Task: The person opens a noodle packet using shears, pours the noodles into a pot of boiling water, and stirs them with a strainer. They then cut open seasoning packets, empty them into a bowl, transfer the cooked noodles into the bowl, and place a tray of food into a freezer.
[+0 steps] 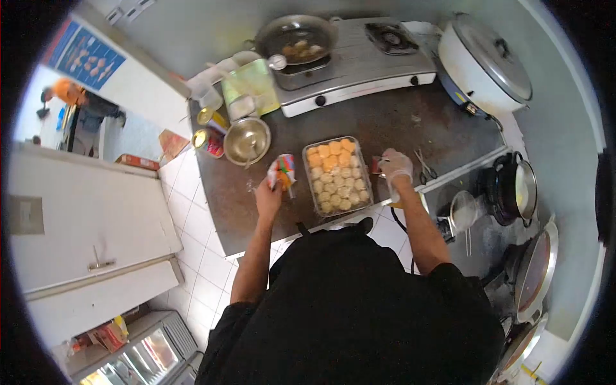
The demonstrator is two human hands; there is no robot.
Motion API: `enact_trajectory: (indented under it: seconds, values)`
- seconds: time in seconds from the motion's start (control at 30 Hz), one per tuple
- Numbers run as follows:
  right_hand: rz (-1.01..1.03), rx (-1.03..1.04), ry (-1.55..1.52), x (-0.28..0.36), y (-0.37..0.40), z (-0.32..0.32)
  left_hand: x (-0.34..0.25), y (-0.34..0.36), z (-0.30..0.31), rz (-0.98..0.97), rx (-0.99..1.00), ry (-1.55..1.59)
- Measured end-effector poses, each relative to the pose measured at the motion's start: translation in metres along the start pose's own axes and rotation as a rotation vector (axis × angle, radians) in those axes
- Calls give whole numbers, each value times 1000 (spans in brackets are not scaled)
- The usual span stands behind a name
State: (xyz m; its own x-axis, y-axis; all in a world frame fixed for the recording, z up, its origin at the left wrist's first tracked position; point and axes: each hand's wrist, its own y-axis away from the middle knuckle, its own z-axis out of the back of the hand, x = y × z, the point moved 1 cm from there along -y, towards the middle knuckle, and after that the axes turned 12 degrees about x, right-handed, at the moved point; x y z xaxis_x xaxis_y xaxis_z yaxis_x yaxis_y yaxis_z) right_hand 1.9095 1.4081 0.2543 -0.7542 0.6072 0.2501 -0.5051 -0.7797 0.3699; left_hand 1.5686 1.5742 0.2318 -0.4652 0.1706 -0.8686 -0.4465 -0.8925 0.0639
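My left hand [267, 197] is closed round a crumpled, colourful packet [282, 171] in white, red, green and orange, held over the counter. To its right lies a clear plastic tray [314, 200] filled with rows of small round balls, orange at the far end and pale yellow nearer me. My right hand [396, 165] wears a transparent plastic glove and is just right of the tray, its fingers curled. Beside those fingers is a small dark red object [376, 165]; whether they grip it is hard to make out. A metal bowl [248, 142] with a spoon stands left of the tray.
Scissors [425, 168] lie right of my gloved hand. Cans [208, 142] stand at the counter's left edge. A wok [296, 40] sits on the gas stove [359, 83] at the back, with a large lidded pot [481, 64] to its right. Pans [538, 276] line the right side.
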Motion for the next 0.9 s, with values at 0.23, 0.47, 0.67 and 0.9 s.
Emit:
enact_trajectory:
  seconds: [0.23,0.47,0.67,0.9]
  values:
    - [658,388,263,172,-19,-82,10,-48,24,-60,100,-286]
    - [603,438,530,264,-40,-96,27,-11,82,-60,204,27]
    - [1016,466,894,270,-61,-113,59,34,98,-2,236,89]
    - [1059,421,825,259,-59,-128,95,59,95,26,247,105]
